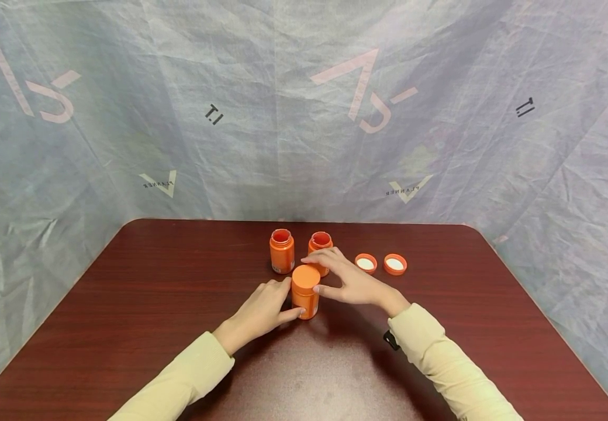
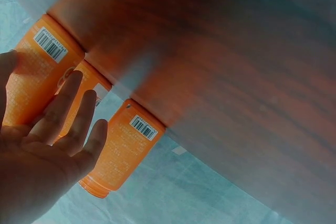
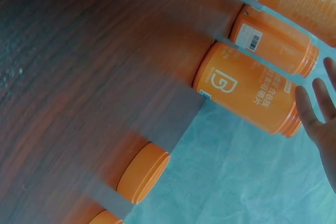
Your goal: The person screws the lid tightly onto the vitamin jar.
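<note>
A capped orange bottle (image 1: 305, 302) stands upright on the table, its orange lid (image 1: 306, 278) on top. My left hand (image 1: 259, 313) holds this bottle from the left, thumb low on its near side and index finger by the lid's left edge. In the left wrist view, the other fingers (image 2: 94, 129) spread loosely beside the capped bottle (image 2: 39, 72). From the right, my right hand (image 1: 353, 280) reaches over the lid, thumb at its right edge and fingertips beyond its far side. Its visible fingers (image 3: 304, 106) look extended in the right wrist view.
Behind stand two uncapped orange bottles, the left one (image 1: 282, 257) in full view and the right one (image 1: 320, 240) partly hidden by my right hand. Two loose lids, one nearer (image 1: 365, 264) and one farther right (image 1: 395, 265), lie insides up on the dark wooden table (image 1: 178, 280). Grey fabric (image 1: 283, 146) hangs behind.
</note>
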`<state>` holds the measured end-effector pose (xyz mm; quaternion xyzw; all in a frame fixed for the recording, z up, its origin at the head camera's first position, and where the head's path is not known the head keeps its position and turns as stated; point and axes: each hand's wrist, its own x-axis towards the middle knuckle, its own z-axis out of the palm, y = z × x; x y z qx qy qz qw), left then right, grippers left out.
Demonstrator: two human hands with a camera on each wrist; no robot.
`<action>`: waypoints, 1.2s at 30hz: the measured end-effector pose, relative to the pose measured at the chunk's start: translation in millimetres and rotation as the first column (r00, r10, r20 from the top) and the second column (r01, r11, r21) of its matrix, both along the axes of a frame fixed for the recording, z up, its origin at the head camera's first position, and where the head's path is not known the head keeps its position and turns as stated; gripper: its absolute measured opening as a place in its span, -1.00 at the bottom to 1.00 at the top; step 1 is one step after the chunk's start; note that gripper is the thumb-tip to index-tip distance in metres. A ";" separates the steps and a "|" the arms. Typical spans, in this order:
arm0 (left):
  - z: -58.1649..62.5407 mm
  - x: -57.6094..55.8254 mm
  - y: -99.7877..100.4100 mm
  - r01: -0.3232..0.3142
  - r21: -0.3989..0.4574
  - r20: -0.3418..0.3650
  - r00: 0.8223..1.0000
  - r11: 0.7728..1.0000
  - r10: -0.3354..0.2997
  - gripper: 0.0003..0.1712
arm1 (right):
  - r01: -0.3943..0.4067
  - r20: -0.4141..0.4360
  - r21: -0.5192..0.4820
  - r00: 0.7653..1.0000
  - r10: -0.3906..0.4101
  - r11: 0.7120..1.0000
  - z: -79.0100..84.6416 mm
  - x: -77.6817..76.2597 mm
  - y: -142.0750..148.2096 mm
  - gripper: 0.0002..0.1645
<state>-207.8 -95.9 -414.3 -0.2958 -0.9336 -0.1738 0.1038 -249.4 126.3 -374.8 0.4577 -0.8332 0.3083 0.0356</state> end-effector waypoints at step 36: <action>-1.6 0.1 0.4 -0.007 -0.004 -0.025 1.000 1.000 0.007 -0.42 | 0.168 -0.129 -0.042 0.977 -0.172 0.985 -8.7 4.9 -5.6 -0.37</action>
